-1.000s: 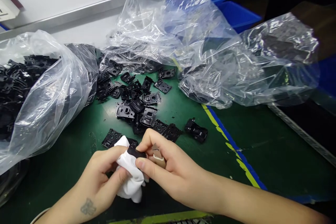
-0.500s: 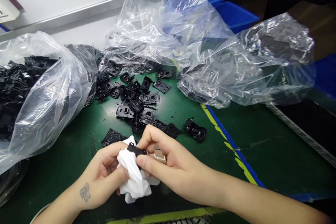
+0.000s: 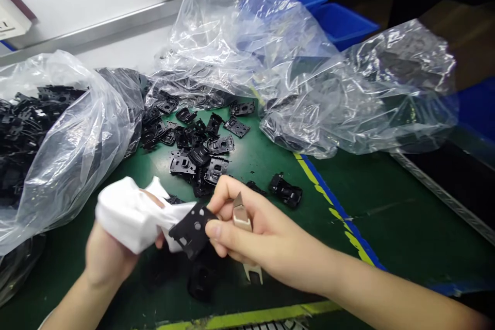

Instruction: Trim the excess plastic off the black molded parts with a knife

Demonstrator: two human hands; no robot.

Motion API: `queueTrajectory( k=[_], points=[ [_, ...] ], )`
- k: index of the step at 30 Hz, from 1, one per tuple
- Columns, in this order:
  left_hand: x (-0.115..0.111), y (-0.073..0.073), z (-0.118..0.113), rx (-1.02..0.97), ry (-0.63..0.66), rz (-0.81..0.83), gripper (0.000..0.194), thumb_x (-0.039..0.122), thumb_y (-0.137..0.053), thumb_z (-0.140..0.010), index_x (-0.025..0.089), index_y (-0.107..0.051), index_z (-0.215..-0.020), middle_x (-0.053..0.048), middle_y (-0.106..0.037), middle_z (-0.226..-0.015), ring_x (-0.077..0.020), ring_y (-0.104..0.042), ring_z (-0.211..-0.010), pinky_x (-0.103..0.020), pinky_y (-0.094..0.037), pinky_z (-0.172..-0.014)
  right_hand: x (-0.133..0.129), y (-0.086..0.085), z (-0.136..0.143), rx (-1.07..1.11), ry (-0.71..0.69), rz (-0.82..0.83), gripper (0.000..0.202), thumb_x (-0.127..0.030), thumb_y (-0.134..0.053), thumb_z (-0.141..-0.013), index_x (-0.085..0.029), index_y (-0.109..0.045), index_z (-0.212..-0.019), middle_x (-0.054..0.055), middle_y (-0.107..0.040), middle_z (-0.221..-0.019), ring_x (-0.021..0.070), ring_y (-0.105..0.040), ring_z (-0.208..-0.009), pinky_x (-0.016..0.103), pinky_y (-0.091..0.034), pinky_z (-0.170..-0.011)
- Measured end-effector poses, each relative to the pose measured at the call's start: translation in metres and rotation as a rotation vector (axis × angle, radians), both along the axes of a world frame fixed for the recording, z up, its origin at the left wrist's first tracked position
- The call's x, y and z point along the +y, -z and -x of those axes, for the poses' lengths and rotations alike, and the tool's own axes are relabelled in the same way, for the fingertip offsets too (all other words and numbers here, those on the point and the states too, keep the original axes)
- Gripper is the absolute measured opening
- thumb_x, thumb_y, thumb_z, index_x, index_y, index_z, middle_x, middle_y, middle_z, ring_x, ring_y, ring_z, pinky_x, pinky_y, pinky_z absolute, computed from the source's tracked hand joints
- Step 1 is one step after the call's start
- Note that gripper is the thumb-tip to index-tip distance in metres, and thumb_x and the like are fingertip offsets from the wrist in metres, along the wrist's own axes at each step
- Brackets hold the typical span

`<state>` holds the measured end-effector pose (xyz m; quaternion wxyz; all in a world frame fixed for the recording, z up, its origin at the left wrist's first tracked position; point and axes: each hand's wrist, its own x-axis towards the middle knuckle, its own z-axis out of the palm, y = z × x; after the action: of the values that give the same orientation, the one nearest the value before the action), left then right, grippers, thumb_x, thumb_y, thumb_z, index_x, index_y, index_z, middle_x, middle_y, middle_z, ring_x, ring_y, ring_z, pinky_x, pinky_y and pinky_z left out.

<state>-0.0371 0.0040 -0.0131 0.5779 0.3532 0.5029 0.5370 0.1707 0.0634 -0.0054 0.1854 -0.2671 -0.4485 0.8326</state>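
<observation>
White cloth [image 3: 126, 216] has shifted left, bunched in left hand [image 3: 110, 255]; flat black plate [image 3: 193, 229] has turned, holed face showing. Left hand grasps cloth, fingers mostly hidden; right hand [image 3: 232, 229] pinches plate between thumb and fingers and holds beige tool [image 3: 242, 223] with pointed blade. Relative to pile of black parts [image 3: 199, 152] on green desk [image 3: 317, 252]: plate nearer camera, cloth's end touching it; lone black part [image 3: 285, 191] right; filled clear bag [image 3: 83, 139] left; crumpled clear bags [image 3: 305, 82] behind and right; blue bins [image 3: 344, 23] farther back
</observation>
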Motion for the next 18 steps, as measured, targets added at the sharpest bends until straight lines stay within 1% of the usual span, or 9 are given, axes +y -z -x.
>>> queueTrajectory(
  k=[3,6,8,10,11,13,14,16,18],
  points=[
    [0.006,-0.009,0.019,0.154,-0.134,-0.168,0.028,0.038,-0.056,-0.083,0.019,-0.077,-0.081,-0.007,-0.075,-0.087,-0.0267,-0.068,-0.085,-0.035,-0.057,-0.076,0.007,0.000,-0.002,0.059,0.059,0.073,0.027,-0.029,-0.063,-0.087,-0.022,-0.037,-0.084,-0.008,-0.055,-0.060,0.0022,-0.033,-0.041,0.014,-0.024,-0.040],
    [0.004,-0.014,0.030,0.414,-0.188,-0.151,0.024,0.016,-0.058,-0.078,0.019,-0.076,-0.094,-0.003,-0.073,-0.104,-0.0240,-0.062,-0.105,-0.028,-0.046,-0.094,0.010,0.001,-0.001,0.066,0.090,0.085,0.027,-0.028,-0.064,-0.086,-0.022,-0.037,-0.084,-0.008,-0.056,-0.058,0.0020,-0.033,-0.039,0.013,-0.023,-0.038],
    [-0.003,-0.014,0.032,0.529,-0.051,-0.096,0.035,0.012,-0.058,-0.076,0.020,-0.073,-0.106,-0.002,-0.070,-0.112,-0.0224,-0.057,-0.111,-0.025,-0.038,-0.099,0.010,0.003,0.000,0.060,0.090,0.087,0.027,-0.027,-0.064,-0.085,-0.022,-0.038,-0.084,-0.008,-0.057,-0.058,0.0017,-0.033,-0.039,0.013,-0.024,-0.038],
    [-0.010,-0.012,0.028,0.591,0.144,-0.086,0.036,0.031,-0.053,-0.086,0.021,-0.068,-0.116,-0.005,-0.067,-0.120,-0.0273,-0.054,-0.115,-0.033,-0.034,-0.101,0.010,0.004,0.001,0.053,0.080,0.091,0.028,-0.028,-0.065,-0.085,-0.022,-0.038,-0.084,-0.008,-0.057,-0.058,0.0016,-0.034,-0.039,0.012,-0.025,-0.038],
    [-0.013,-0.012,0.024,0.607,0.216,-0.099,0.042,0.045,-0.048,-0.089,0.022,-0.066,-0.119,-0.006,-0.064,-0.123,-0.0301,-0.052,-0.117,-0.037,-0.032,-0.102,0.009,0.004,0.001,0.052,0.074,0.094,0.029,-0.030,-0.066,-0.085,-0.022,-0.038,-0.084,-0.008,-0.057,-0.058,0.0015,-0.034,-0.039,0.012,-0.025,-0.039],
    [-0.018,-0.010,0.013,0.647,0.233,-0.136,0.049,0.059,-0.046,-0.088,0.027,-0.065,-0.119,-0.005,-0.064,-0.121,-0.0302,-0.054,-0.112,-0.038,-0.034,-0.098,0.008,0.005,0.002,0.050,0.054,0.102,0.035,-0.036,-0.070,-0.083,-0.021,-0.039,-0.083,-0.008,-0.058,-0.058,0.0015,-0.035,-0.040,0.012,-0.026,-0.039],
    [-0.019,-0.010,0.006,0.684,0.224,-0.150,0.042,0.057,-0.051,-0.088,0.028,-0.066,-0.114,-0.004,-0.066,-0.115,-0.0271,-0.057,-0.104,-0.035,-0.037,-0.092,0.007,0.005,0.002,0.045,0.035,0.105,0.038,-0.039,-0.072,-0.081,-0.021,-0.039,-0.083,-0.008,-0.058,-0.058,0.0017,-0.035,-0.040,0.013,-0.026,-0.039],
    [-0.018,-0.012,-0.007,0.753,0.241,-0.188,0.019,0.040,-0.059,-0.089,0.026,-0.068,-0.099,-0.001,-0.067,-0.091,-0.0180,-0.059,-0.082,-0.027,-0.041,-0.075,0.004,0.005,0.004,0.014,0.001,0.106,0.042,-0.044,-0.074,-0.079,-0.021,-0.039,-0.083,-0.007,-0.057,-0.058,0.0023,-0.036,-0.041,0.013,-0.026,-0.039],
    [-0.017,-0.018,-0.013,0.792,0.240,-0.232,0.009,0.027,-0.059,-0.089,0.022,-0.064,-0.084,0.002,-0.059,-0.070,-0.0119,-0.051,-0.062,-0.023,-0.038,-0.058,0.002,0.005,0.005,-0.022,-0.022,0.082,0.044,-0.047,-0.076,-0.077,-0.021,-0.042,-0.084,-0.007,-0.056,-0.059,0.0029,-0.035,-0.043,0.014,-0.025,-0.040]
  ],
)
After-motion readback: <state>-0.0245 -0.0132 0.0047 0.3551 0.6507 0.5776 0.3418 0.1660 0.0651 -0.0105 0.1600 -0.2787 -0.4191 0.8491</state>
